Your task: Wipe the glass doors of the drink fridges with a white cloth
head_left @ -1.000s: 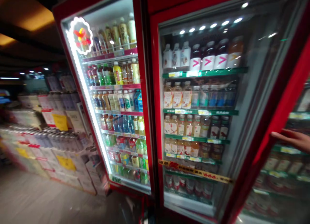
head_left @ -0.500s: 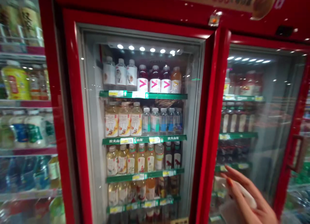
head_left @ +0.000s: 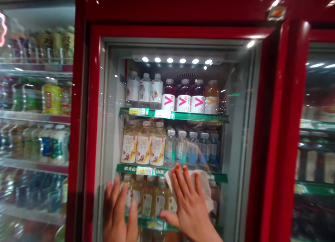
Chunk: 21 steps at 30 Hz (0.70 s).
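I face a red drinks fridge with a glass door (head_left: 235,137). My left hand (head_left: 119,214) lies flat on the glass at the lower left, fingers stretched upward and apart. My right hand (head_left: 190,203) presses a white cloth (head_left: 204,186) flat against the glass at the lower middle, fingers spread, orange nails showing. Behind the glass stand shelves of bottles: white and dark red bottles (head_left: 183,95) on top, yellow tea bottles (head_left: 143,146) and blue-labelled water bottles (head_left: 193,149) below.
A second lit fridge (head_left: 39,113) with drinks stands to the left. Another red-framed glass door (head_left: 316,148) is on the right, past a thick red post (head_left: 282,130).
The view has swung left and centred on the middle door. My right hand with the cloth moved from the right door onto this glass. My left hand came up and laid flat beside it.
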Each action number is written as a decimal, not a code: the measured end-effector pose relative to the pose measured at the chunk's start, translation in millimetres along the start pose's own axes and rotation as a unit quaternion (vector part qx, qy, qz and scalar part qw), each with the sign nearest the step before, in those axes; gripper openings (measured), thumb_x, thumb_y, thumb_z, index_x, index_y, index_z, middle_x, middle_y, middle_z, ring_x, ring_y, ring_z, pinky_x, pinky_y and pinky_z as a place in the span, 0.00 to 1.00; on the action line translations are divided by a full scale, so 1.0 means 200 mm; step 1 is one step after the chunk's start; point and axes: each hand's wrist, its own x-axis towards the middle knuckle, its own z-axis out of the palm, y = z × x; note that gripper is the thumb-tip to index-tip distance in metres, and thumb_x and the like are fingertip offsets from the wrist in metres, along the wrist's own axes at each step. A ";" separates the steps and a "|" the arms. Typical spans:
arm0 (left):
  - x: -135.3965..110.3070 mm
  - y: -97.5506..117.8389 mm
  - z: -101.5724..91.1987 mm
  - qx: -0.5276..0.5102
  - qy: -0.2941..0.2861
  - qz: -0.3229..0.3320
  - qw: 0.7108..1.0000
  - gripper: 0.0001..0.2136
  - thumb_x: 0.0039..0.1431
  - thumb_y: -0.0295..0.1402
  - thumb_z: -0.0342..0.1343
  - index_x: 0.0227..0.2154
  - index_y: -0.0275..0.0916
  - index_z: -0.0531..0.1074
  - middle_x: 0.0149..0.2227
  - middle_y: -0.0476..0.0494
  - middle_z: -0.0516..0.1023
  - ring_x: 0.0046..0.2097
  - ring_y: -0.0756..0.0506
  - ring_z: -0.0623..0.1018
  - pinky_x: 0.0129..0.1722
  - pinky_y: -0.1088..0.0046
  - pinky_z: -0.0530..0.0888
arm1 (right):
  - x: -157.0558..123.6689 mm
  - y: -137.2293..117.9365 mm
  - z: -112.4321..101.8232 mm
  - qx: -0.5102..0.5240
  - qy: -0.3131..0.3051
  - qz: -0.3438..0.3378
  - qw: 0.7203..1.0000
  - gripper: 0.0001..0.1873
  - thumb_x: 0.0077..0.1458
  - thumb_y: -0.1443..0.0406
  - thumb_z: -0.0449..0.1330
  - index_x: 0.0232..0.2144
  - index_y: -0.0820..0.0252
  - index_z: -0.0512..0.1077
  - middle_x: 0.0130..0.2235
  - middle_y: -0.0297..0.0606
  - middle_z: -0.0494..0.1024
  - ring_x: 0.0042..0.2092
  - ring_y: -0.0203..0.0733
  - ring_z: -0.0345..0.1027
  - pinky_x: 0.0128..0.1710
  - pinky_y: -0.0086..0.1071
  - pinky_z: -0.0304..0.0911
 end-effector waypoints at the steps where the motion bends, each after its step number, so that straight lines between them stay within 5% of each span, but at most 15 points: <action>1: 0.05 -0.03 0.05 0.008 0.019 0.004 1.000 0.35 0.74 0.35 0.56 0.79 0.49 0.50 0.81 0.37 0.49 0.81 0.33 0.52 0.80 0.40 0.53 | -0.02 0.03 0.00 -0.006 0.000 -0.031 1.000 0.52 0.71 0.38 0.46 0.79 0.70 0.46 0.81 0.46 0.45 0.82 0.54 0.32 0.82 0.49 0.26; 3: 0.13 -0.08 0.13 0.029 0.042 0.023 0.998 0.38 0.73 0.29 0.53 0.80 0.47 0.43 0.83 0.41 0.43 0.83 0.38 0.43 0.82 0.48 0.44 | -0.03 0.16 -0.03 -0.028 0.010 0.017 0.999 0.46 0.74 0.45 0.45 0.80 0.67 0.42 0.82 0.43 0.40 0.83 0.51 0.29 0.82 0.47 0.25; 5: 0.18 -0.11 0.17 0.049 0.045 0.038 0.997 0.39 0.72 0.28 0.53 0.80 0.44 0.43 0.83 0.43 0.42 0.83 0.39 0.43 0.82 0.51 0.41 | 0.02 0.27 -0.05 -0.046 0.033 0.153 0.987 0.41 0.76 0.52 0.42 0.81 0.63 0.37 0.82 0.42 0.35 0.83 0.53 0.27 0.82 0.58 0.28; 8: 0.19 -0.11 0.18 0.049 0.056 0.037 0.997 0.39 0.72 0.29 0.54 0.80 0.43 0.44 0.83 0.43 0.43 0.83 0.39 0.44 0.82 0.51 0.42 | 0.17 0.23 -0.05 -0.053 0.060 0.250 0.965 0.41 0.76 0.55 0.44 0.81 0.60 0.33 0.82 0.43 0.36 0.82 0.58 0.26 0.79 0.72 0.34; 9: 0.19 -0.11 0.18 0.045 0.059 0.040 0.996 0.39 0.72 0.29 0.54 0.80 0.44 0.44 0.83 0.43 0.43 0.83 0.39 0.45 0.82 0.51 0.42 | 0.20 0.16 -0.04 -0.049 0.053 0.211 0.975 0.41 0.76 0.54 0.45 0.81 0.61 0.35 0.82 0.43 0.38 0.82 0.58 0.27 0.80 0.71 0.33; 12: 0.18 -0.11 0.17 0.029 0.063 0.044 0.997 0.38 0.72 0.29 0.54 0.80 0.45 0.46 0.82 0.44 0.45 0.82 0.39 0.46 0.82 0.52 0.43 | 0.18 -0.03 -0.02 -0.034 -0.012 -0.042 0.998 0.39 0.75 0.46 0.47 0.80 0.52 0.49 0.81 0.27 0.48 0.83 0.48 0.30 0.83 0.51 0.24; 14: 0.17 -0.12 0.17 0.022 0.059 0.040 0.997 0.38 0.72 0.30 0.54 0.80 0.46 0.46 0.82 0.44 0.45 0.82 0.39 0.47 0.82 0.51 0.43 | 0.10 -0.01 -0.02 -0.041 -0.032 -0.104 0.993 0.37 0.74 0.46 0.48 0.79 0.47 0.54 0.80 0.21 0.51 0.82 0.47 0.32 0.82 0.46 0.20; 16: 0.16 -0.13 0.18 0.022 0.057 0.033 0.998 0.38 0.72 0.31 0.54 0.80 0.47 0.46 0.82 0.45 0.45 0.82 0.38 0.47 0.82 0.49 0.44 | 0.06 0.12 -0.05 -0.070 -0.011 0.013 0.997 0.38 0.74 0.55 0.50 0.80 0.50 0.48 0.81 0.27 0.47 0.83 0.50 0.30 0.83 0.53 0.22; 19: 0.14 -0.14 0.20 0.021 0.062 0.021 0.998 0.39 0.72 0.32 0.55 0.80 0.47 0.46 0.82 0.46 0.45 0.82 0.37 0.48 0.82 0.47 0.45 | 0.17 0.31 -0.07 -0.095 0.051 0.250 0.962 0.40 0.75 0.62 0.45 0.81 0.53 0.35 0.82 0.37 0.37 0.82 0.58 0.27 0.79 0.72 0.35; 21: 0.13 -0.15 0.21 0.018 0.072 0.021 0.997 0.38 0.71 0.32 0.55 0.80 0.48 0.47 0.82 0.46 0.46 0.82 0.38 0.49 0.82 0.47 0.45 | 0.31 0.27 -0.06 -0.088 0.056 0.277 0.955 0.40 0.76 0.59 0.44 0.81 0.54 0.32 0.82 0.39 0.38 0.82 0.59 0.28 0.78 0.75 0.38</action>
